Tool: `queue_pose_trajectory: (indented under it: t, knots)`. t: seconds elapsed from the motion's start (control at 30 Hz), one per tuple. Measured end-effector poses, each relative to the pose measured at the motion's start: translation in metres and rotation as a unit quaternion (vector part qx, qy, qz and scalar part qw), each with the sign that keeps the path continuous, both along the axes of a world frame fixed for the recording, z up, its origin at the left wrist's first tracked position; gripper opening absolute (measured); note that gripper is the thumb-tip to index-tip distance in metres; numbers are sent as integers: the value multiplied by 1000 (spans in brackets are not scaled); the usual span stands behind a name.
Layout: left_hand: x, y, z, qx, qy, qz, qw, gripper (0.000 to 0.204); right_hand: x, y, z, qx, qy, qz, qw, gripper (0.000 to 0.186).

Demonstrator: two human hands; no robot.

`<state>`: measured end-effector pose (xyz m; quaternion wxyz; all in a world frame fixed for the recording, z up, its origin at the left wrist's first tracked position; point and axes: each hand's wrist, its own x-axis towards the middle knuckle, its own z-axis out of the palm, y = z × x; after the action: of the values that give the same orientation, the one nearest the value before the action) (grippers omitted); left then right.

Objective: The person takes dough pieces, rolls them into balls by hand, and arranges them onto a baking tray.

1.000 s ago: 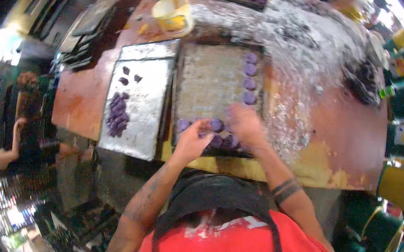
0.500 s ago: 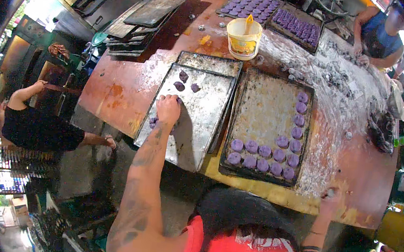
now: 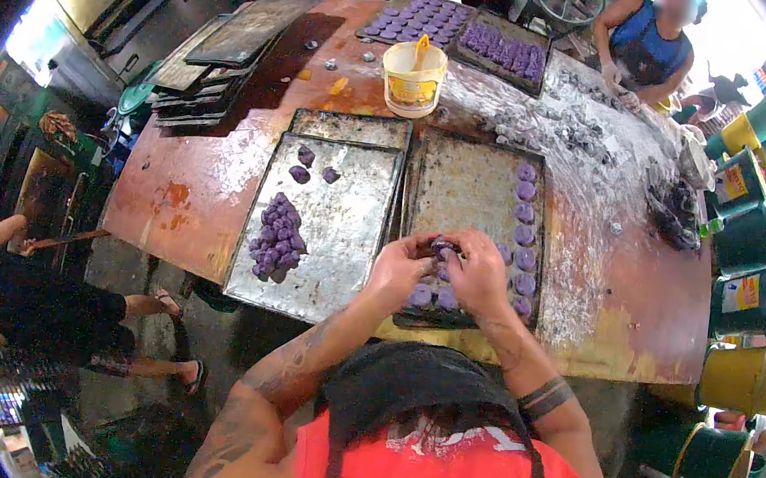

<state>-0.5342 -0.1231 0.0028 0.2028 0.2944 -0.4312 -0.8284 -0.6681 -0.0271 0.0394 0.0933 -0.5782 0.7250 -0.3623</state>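
My left hand (image 3: 402, 265) and my right hand (image 3: 480, 274) meet above the near part of the right baking tray (image 3: 467, 168). Their fingers pinch a small dark purple piece of dough (image 3: 444, 244) between them, mostly covered by the fingertips. Beneath my hands, rounded purple dough pieces line the tray's near side, partly hidden, and others run up its right side, such as this dough piece (image 3: 523, 234). To the left, a shiny metal tray (image 3: 350, 197) carries a heap of small purple balls (image 3: 277, 241), with three darker purple lumps (image 3: 301, 173) farther up.
A white bucket (image 3: 413, 87) with a yellow-handled tool stands beyond the trays. Floury small lumps (image 3: 575, 129) lie at right. Filled trays (image 3: 417, 21) and stacked empty trays (image 3: 246, 35) sit farther back. One person (image 3: 650, 52) works across the table; another (image 3: 45, 304) is at left.
My left hand has left the purple heap and moved right. My right hand has come in from the table's right side, and both now work together over the right tray. The view has shifted.
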Motion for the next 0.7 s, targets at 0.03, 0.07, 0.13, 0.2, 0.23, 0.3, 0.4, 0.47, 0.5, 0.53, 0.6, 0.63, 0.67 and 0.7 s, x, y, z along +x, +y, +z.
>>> queue_pose_trajectory:
  t: [0.03, 0.07, 0.13, 0.2, 0.23, 0.3, 0.4, 0.47, 0.5, 0.53, 0.6, 0.63, 0.67, 0.7]
  knots:
    - [1, 2, 2, 7, 31, 9, 999, 26, 7, -3, -1, -26, 56, -27, 998, 30]
    - [2, 2, 4, 5, 35, 9, 999, 26, 13, -2, -1, -28, 60, -27, 997, 30]
    - [8, 0, 19, -17, -49, 52, 997, 25, 26, -1, 8, -47, 19, -15, 999, 32]
    - [15, -10, 8, -11, -18, 36, 999, 27, 20, -1, 17, -22, -59, -58, 996, 31]
    - [15, -15, 4, -13, 9, 15, 1000, 28, 10, 0, 20, 40, -147, -20, 988, 32]
    - [15, -19, 18, -17, 54, 8, 998, 33, 2, -3, 16, 63, -219, 34, 973, 28]
    - [8, -14, 29, 97, 50, 6, 994, 34, 5, 0, 13, 11, -606, -55, 793, 26]
    - [7, -19, 42, 130, 58, 5, 990, 35, 19, -7, 14, -19, -579, -93, 810, 25]
    - [11, -24, 44, 53, 16, 16, 998, 34, 36, -13, 24, -54, -588, -85, 803, 23]
    - [12, -27, 45, -26, -24, 23, 999, 32, 45, -16, 29, -92, -594, -80, 795, 22]
    - [12, -14, 28, -167, -87, 33, 982, 29, 40, -20, 30, -102, -601, -98, 787, 18]
    - [8, 2, 24, -163, 8, 100, 982, 27, 37, -18, 32, -99, -384, -137, 908, 15]
    - [6, 10, 20, -156, 103, 166, 968, 25, 35, -16, 34, -89, -144, -165, 972, 13]
    - [5, 9, 36, -55, 69, 148, 985, 30, 36, -13, 40, -92, -97, -160, 978, 18]
